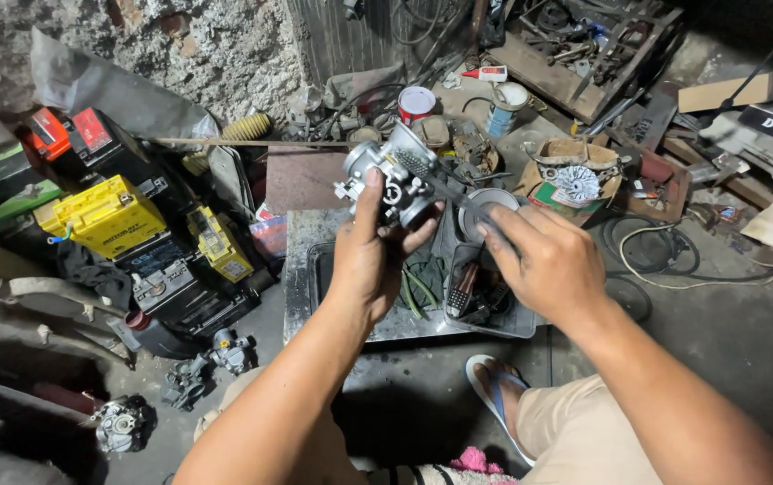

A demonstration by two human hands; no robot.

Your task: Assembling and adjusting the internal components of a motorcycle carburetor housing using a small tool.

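My left hand (370, 260) grips a silver metal carburettor (388, 180), lifted above a grey metal tray (301, 269). My right hand (543, 260) holds the handle of a dark brush (445, 184) whose bristled head rests against the top of the carburettor. Both hands are greasy. My knees and a foot in a blue sandal (494, 391) show at the bottom.
Yellow and black batteries (108, 216) stand at the left, with more carburettors (225, 350) on the floor beneath them. A small plastic tray with tools (485, 296) lies under my right hand. Cans (416, 103), cardboard boxes (575, 175), cables and scrap parts crowd the back and right.
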